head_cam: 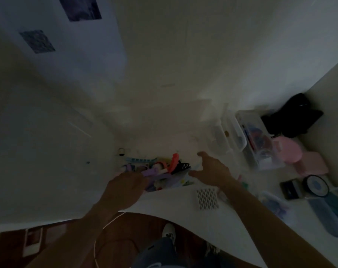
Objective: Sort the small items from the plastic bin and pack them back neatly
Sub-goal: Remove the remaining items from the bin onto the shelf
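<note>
A pile of small items (160, 169) lies on the white table (164, 202): purple clips, an orange-red piece, a black claw clip (183, 166), a light blue comb-like piece (139, 161). My left hand (125, 185) rests at the pile's left edge, fingers on the purple pieces; the dim, blurred frame hides whether it grips anything. My right hand (212, 171) hovers just right of the pile, fingers spread, holding nothing. Clear plastic bins (230, 132) stand to the right, one with colourful contents (259, 144).
A white lattice block (207, 198) sits near the table's front edge. Pink things (299, 155), a black bag (296, 117), a round dark-rimmed thing (316, 185) and a teal pouch (330, 213) crowd the right side. White cable, shoe and dark floor are below.
</note>
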### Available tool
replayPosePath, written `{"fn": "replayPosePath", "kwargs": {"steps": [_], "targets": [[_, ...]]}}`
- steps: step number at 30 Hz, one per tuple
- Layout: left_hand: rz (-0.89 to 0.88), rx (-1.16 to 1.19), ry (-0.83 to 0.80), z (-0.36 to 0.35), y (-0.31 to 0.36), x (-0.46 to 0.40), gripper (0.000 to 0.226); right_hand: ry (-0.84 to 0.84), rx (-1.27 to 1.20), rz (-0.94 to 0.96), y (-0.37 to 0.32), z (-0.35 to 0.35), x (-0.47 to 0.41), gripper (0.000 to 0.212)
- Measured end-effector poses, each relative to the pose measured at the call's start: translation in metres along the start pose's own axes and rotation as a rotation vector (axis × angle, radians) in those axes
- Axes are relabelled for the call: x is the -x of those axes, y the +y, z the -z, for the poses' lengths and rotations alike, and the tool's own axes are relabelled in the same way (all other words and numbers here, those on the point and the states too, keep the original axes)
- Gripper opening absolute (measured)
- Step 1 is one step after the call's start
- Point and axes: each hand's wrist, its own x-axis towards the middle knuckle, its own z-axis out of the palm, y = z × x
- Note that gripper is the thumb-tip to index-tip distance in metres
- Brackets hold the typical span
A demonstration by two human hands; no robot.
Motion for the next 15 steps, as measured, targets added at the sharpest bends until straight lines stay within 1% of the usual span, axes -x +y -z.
{"fn": "replayPosePath", "kwargs": {"steps": [1, 3, 4, 5, 6, 7, 8, 9, 10, 11, 12, 15], "targets": [[-0.041, -0.022, 0.037, -0.002, 0.001, -0.003, 0.054, -0.041, -0.095, 0.025, -0.004, 0.000, -0.014, 0.097], [-0.035, -0.057, 0.090, -0.005, -0.001, -0.005, 0.060, -0.025, -0.183, 0.134, -0.014, -0.004, -0.039, 0.114], [-0.013, -0.049, 0.073, -0.004, -0.002, -0.004, 0.063, -0.029, -0.198, 0.204, -0.021, -0.008, -0.048, 0.116], [-0.002, -0.043, 0.067, -0.007, -0.005, -0.004, 0.064, -0.056, -0.191, 0.258, -0.030, -0.014, -0.056, 0.114], [0.005, -0.042, 0.064, -0.007, -0.003, -0.003, 0.065, -0.098, -0.166, 0.292, -0.038, -0.021, -0.061, 0.107], [-0.007, -0.039, 0.074, -0.007, -0.004, -0.003, 0.064, -0.129, -0.110, 0.301, -0.046, -0.026, -0.064, 0.092], [-0.012, -0.036, 0.081, -0.006, -0.004, -0.004, 0.064, -0.135, -0.036, 0.298, -0.052, -0.028, -0.065, 0.069], [-0.010, -0.024, 0.080, -0.007, -0.005, -0.004, 0.064, -0.103, 0.016, 0.287, -0.057, -0.028, -0.066, 0.046], [0.001, -0.024, 0.069, -0.007, -0.004, -0.005, 0.063, -0.061, 0.012, 0.262, -0.059, -0.027, -0.067, 0.030], [0.004, -0.019, 0.081, -0.007, -0.004, -0.004, 0.061, -0.032, -0.029, 0.238, -0.058, -0.025, -0.067, 0.023], [0.005, -0.021, 0.092, -0.008, -0.005, -0.004, 0.057, -0.005, -0.078, 0.221, -0.055, -0.020, -0.065, 0.021], [-0.081, -0.023, 0.115, -0.005, -0.006, -0.002, 0.046, 0.088, -0.230, 0.154, -0.038, -0.008, -0.063, 0.025]]}}
